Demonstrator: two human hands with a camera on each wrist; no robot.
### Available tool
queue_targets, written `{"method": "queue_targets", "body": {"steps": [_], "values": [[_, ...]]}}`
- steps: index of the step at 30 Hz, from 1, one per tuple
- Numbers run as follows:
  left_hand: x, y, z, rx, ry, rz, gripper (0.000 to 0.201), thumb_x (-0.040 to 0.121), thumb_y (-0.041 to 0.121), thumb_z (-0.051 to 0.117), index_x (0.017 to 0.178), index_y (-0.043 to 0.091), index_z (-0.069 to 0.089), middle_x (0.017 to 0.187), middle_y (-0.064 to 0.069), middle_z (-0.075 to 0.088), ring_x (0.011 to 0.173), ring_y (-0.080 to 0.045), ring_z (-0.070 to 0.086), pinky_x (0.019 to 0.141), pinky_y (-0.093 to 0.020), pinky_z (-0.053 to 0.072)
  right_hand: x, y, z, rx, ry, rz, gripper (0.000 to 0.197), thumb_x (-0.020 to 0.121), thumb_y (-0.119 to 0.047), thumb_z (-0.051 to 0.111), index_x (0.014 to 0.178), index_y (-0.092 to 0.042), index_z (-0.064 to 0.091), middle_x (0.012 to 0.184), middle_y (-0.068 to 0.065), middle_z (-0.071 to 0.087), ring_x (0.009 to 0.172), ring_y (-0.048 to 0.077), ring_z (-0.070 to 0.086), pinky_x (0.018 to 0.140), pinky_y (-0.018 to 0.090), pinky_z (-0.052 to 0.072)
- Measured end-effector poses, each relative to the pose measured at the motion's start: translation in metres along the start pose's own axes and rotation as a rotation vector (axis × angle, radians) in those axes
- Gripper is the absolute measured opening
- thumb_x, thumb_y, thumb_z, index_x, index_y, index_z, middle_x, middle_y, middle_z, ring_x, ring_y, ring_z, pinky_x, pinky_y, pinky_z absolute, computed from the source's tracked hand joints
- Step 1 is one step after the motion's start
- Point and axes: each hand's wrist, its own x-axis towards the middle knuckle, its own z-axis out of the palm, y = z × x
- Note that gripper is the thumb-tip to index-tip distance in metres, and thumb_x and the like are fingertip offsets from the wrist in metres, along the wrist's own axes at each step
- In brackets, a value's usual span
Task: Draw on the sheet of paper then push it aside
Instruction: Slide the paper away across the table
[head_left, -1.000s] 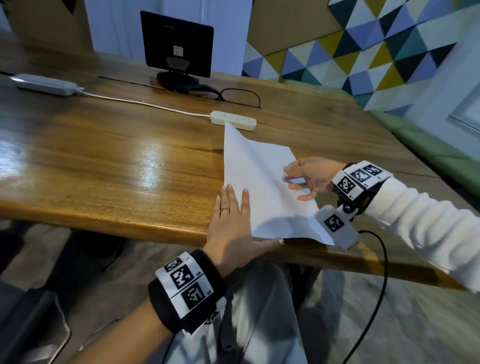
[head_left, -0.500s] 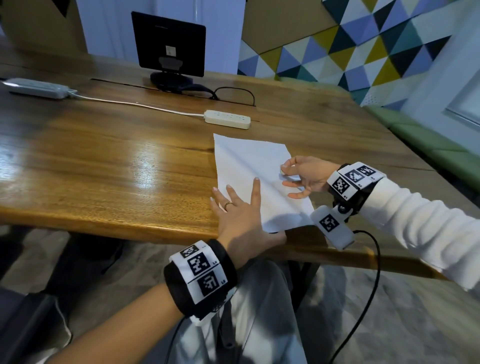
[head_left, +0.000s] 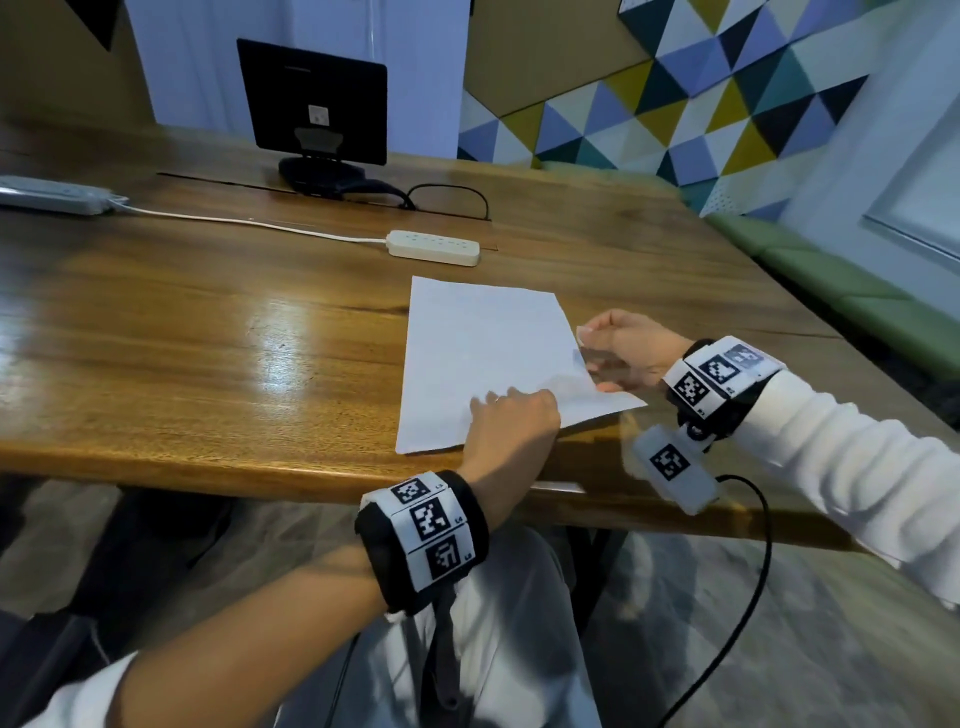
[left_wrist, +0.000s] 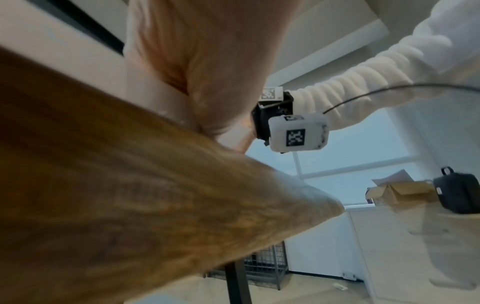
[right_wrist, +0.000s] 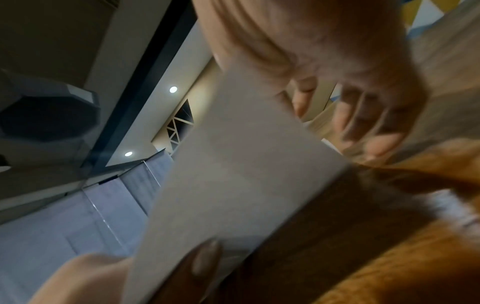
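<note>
I see the sheet of paper (head_left: 483, 358) lying on the wooden bench (head_left: 208, 332), its near right corner lifted off the wood and jutting past the bench's front edge. My right hand (head_left: 631, 348) pinches the sheet's right edge: from the right wrist view the thumb sits on top while the curled fingers (right_wrist: 369, 123) tuck beneath the raised paper (right_wrist: 233, 174). My left hand (head_left: 511, 421) rests on the near part of the sheet, just left of the right hand, knuckles bent; whether its fingers grip the paper or only press on it I cannot tell, and the left wrist view is filled by the palm (left_wrist: 197, 61) and the bench edge (left_wrist: 130, 195). No drawn marks show on the sheet that I can make out. Beyond both hands lies a white power strip (head_left: 434, 248), its cord running off to the left. Further back stands a small black monitor (head_left: 311, 101) on a stand.
</note>
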Motion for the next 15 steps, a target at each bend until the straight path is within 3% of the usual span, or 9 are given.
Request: {"method": "queue_targets", "body": {"steps": [2,4,7,9,11,13,15], "values": [[-0.002,0.0,0.004,-0.017,-0.016,-0.023,0.034,0.099,-0.002,0.031,0.133,-0.001,0.036,0.118,-0.022,0.055,0.113,-0.039,0.052,0.092,-0.046,0.044,-0.001,0.006,-0.012,-0.024,0.068,0.018,0.014,0.093,-0.019,0.057,0.082,-0.017,0.049,0.073,0.007,0.049,0.057,0.019,0.045,0.046,0.027,0.038],[-0.005,0.001,0.007,0.006,-0.031,-0.035,0.039,0.101,0.001,0.029,0.139,-0.002,0.028,0.129,-0.027,0.049,0.123,-0.044,0.046,0.1,-0.05,0.041,-0.005,0.006,-0.018,0.047,0.009,0.12,0.017,0.095,-0.019,0.053,0.079,-0.016,0.048,0.076,0.007,0.049,0.056,0.017,0.045,0.037,0.02,0.041],[-0.008,0.004,0.007,-0.007,-0.066,-0.054,0.045,0.102,0.006,0.032,0.145,-0.001,0.022,0.141,-0.027,0.039,0.131,-0.047,0.036,0.108,-0.052,0.034,-0.005,0.002,-0.016,0.062,-0.064,0.156,0.015,0.095,-0.02,0.052,0.081,-0.016,0.051,0.084,0.009,0.055,0.058,0.017,0.052,0.037,0.022,0.048],[-0.007,0.003,0.007,-0.031,-0.058,-0.062,0.048,0.102,0.008,0.035,0.146,0.001,0.019,0.146,-0.025,0.034,0.134,-0.046,0.033,0.11,-0.052,0.032,0.001,0.0,-0.011,0.016,-0.123,0.097,0.019,0.095,-0.021,0.052,0.077,-0.016,0.054,0.079,0.005,0.058,0.058,0.017,0.053,0.039,0.02,0.048],[-0.008,0.001,0.007,-0.056,-0.042,-0.05,0.049,0.101,0.008,0.036,0.147,0.001,0.018,0.15,-0.023,0.028,0.136,-0.043,0.031,0.111,-0.051,0.032,0.01,0.0,-0.002,-0.073,-0.125,0.006,0.016,0.092,-0.022,0.058,0.077,-0.016,0.056,0.08,0.006,0.058,0.063,0.02,0.049,0.047,0.025,0.045],[-0.012,-0.001,0.007,-0.092,-0.021,-0.021,0.052,0.1,0.006,0.038,0.148,0.002,0.017,0.153,-0.021,0.023,0.139,-0.04,0.028,0.111,-0.049,0.031,0.015,-0.002,0.008,-0.289,-0.021,-0.132,0.013,0.087,-0.023,0.065,0.079,-0.017,0.057,0.074,0.004,0.057,0.063,0.018,0.048,0.057,0.03,0.044],[-0.017,-0.007,0.007,-0.136,0.034,-0.022,0.054,0.098,0.003,0.043,0.148,0.001,0.021,0.153,-0.021,0.025,0.139,-0.038,0.031,0.109,-0.044,0.033,0.016,-0.008,0.014,-0.508,0.084,-0.295,0.012,0.086,-0.021,0.066,0.081,-0.014,0.058,0.063,-0.004,0.047,0.056,0.009,0.041,0.053,0.021,0.034]]}}
